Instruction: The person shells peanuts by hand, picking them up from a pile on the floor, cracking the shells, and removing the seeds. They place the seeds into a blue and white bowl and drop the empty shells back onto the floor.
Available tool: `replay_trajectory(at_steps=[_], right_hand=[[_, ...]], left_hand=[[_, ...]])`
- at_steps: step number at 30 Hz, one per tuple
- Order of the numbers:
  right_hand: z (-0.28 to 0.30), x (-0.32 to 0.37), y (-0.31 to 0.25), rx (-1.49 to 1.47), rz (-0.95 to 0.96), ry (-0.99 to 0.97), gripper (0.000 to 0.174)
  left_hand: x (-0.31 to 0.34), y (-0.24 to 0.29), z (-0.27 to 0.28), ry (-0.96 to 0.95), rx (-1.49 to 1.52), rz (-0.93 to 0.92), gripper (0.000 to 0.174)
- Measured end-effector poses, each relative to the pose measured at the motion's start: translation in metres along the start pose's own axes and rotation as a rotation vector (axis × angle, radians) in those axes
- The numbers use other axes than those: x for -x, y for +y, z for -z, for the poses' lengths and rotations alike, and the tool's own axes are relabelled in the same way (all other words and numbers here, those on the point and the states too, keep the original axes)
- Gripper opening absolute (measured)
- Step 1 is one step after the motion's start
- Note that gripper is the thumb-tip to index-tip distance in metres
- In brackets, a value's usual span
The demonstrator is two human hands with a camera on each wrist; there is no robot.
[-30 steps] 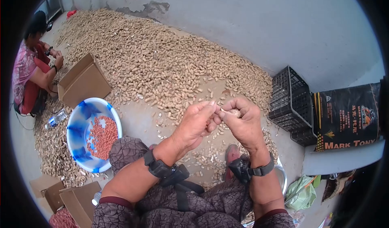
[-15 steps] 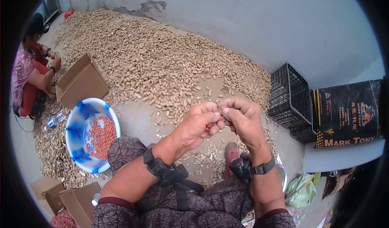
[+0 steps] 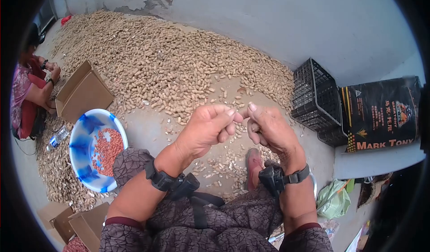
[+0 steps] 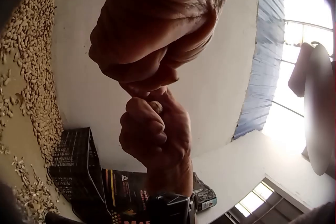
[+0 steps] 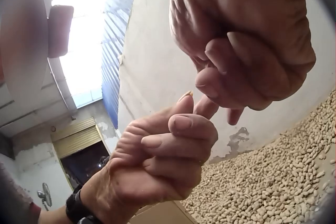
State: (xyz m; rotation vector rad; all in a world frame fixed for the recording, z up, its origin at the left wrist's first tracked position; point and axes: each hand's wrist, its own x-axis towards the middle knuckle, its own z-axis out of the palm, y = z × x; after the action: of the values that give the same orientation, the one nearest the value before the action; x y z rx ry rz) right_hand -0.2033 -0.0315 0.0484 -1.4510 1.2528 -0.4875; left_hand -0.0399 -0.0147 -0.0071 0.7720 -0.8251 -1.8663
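Note:
My left hand (image 3: 204,126) is in front of me in the head view, its fingers curled and the thumb lying against the index finger. Whatever sits inside that palm is hidden now. Facing it, my right hand (image 3: 271,129) has its thumb raised and its other fingers curled. In the left wrist view a small brownish rounded thing, like a peanut (image 4: 156,107), shows between the right hand's fingers and thumb. The right wrist view has the left index fingertip right at the right hand's fingers. Beyond both hands spreads a large heap of unshelled peanuts (image 3: 170,68).
A blue-and-white basin (image 3: 80,162) with reddish peanut kernels (image 3: 107,151) stands left, beside an open cardboard box (image 3: 85,95). Broken shells (image 3: 217,167) litter the floor near my shoe. At right are a black crate (image 3: 313,97) and black sack (image 3: 380,117). Another person (image 3: 33,86) crouches far left.
The hands have drawn slightly apart, and my right thumb has lifted. A peanut seen earlier in the right fingers and a reddish kernel in the left are out of sight in the head view.

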Motion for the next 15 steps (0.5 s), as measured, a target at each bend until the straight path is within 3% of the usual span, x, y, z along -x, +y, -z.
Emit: replay_trajectory(at_steps=[3, 8, 12, 14, 15], right_hand=[[-0.005, -0.006, 0.009, -0.107, -0.069, 0.070, 0.051], [-0.012, -0.008, 0.003, 0.052, -0.171, 0.053, 0.057], [-0.011, -0.008, 0.010, -0.101, -0.120, 0.051, 0.052], [-0.008, -0.003, 0.002, -0.226, 0.010, -0.009, 0.043], [-0.007, 0.000, -0.001, -0.224, 0.017, -0.013, 0.043]], left_hand=[[0.002, -0.002, -0.010, -0.050, -0.170, -0.017, 0.020], [-0.003, -0.006, -0.017, -0.026, -0.556, -0.131, 0.014], [-0.006, -0.015, -0.013, -0.040, -0.490, -0.303, 0.013], [-0.005, -0.010, -0.006, 0.013, -0.077, -0.067, 0.015], [-0.004, -0.008, -0.004, 0.016, -0.081, -0.074, 0.015]])
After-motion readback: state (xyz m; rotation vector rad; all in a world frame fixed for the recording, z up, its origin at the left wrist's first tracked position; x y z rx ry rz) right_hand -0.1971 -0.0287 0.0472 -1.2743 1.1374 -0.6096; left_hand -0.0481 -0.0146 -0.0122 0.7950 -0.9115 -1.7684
